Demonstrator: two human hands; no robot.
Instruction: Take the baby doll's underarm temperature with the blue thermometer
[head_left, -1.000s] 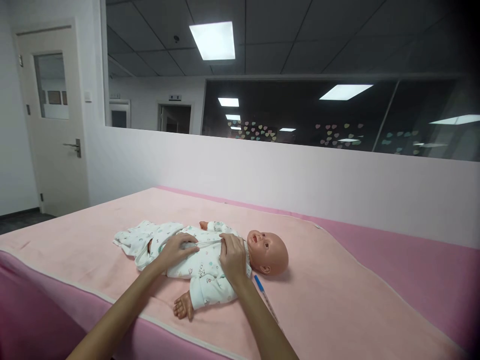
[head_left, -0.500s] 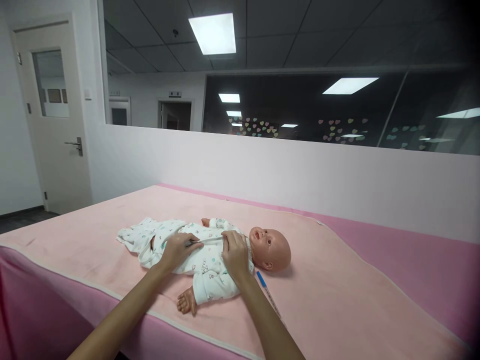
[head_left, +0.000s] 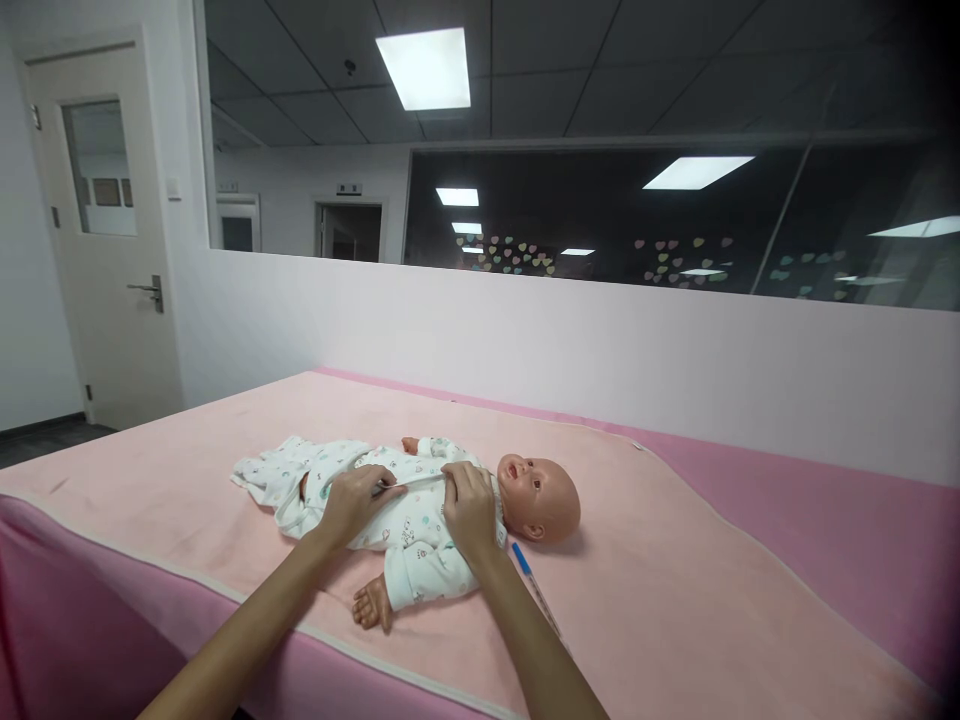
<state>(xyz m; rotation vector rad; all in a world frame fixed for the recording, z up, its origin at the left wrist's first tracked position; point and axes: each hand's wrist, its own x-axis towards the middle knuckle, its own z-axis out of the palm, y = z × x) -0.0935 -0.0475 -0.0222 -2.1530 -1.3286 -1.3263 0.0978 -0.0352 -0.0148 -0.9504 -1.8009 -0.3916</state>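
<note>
A baby doll (head_left: 551, 497) lies on its back on the pink-covered table, its head to the right. It wears a white printed top (head_left: 424, 525) and matching trousers (head_left: 289, 465). My left hand (head_left: 358, 500) is closed at the doll's belly, thumb and fingers pinching the front edge of the top. Higher up, near the doll's chest, my right hand (head_left: 470, 505) pinches the same edge, and the cloth is drawn into a straight fold between both hands. My fingers partly hide the cloth they grip.
Beside my right forearm lies a thin thermometer-like stick with a blue cap (head_left: 520, 556), partly covered by the arm. The table's peach cover (head_left: 675, 600) reaches a low white wall (head_left: 600, 350) behind. A closed door (head_left: 97, 250) stands at the far left.
</note>
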